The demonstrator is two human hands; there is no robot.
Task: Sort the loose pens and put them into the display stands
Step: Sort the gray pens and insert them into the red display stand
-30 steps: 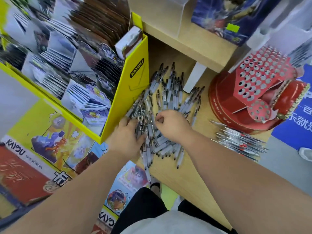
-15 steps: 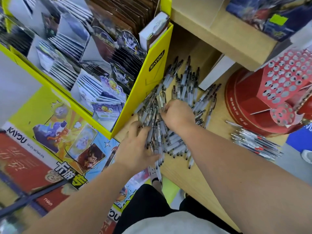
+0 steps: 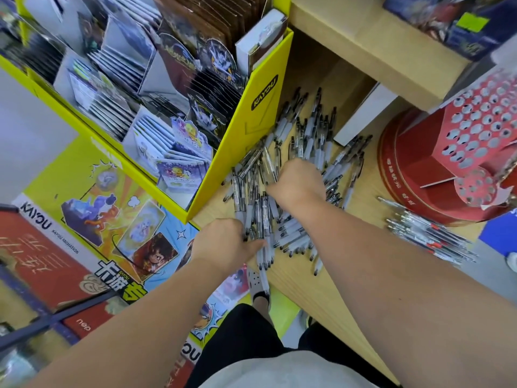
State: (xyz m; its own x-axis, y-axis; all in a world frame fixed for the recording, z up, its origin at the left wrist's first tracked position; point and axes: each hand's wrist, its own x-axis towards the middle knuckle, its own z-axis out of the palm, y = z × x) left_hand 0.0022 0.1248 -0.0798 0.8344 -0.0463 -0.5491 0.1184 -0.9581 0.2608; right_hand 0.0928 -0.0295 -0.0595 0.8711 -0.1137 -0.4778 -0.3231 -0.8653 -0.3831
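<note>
Head view, pens: I see a tangled pile of slim clear-plastic pens with black tips and clips point(image 3: 307, 135). It is spread on the pale wood-grain shelf point(image 3: 302, 284), between the glossy yellow cardboard card display point(image 3: 263, 127) and the red cardboard display stand point(image 3: 414, 163).
Left hand: the left hand point(image 3: 223, 242) is at the pile's near edge, with its fingers curled round a parallel bundle of pens point(image 3: 258, 214).
Right hand: the right hand point(image 3: 299, 183) sits knuckles-up on the pile's middle with its fingers tucked under. I cannot tell whether they grip anything.
Stand: it has a drum-shaped base and angled panels punched with round holes, and it is cut off at the right edge.
Second pens: a neater row of clear pens with red accents point(image 3: 428, 236) lies just beside the drum.
Blur: the printing on the pens is unreadable.
</note>
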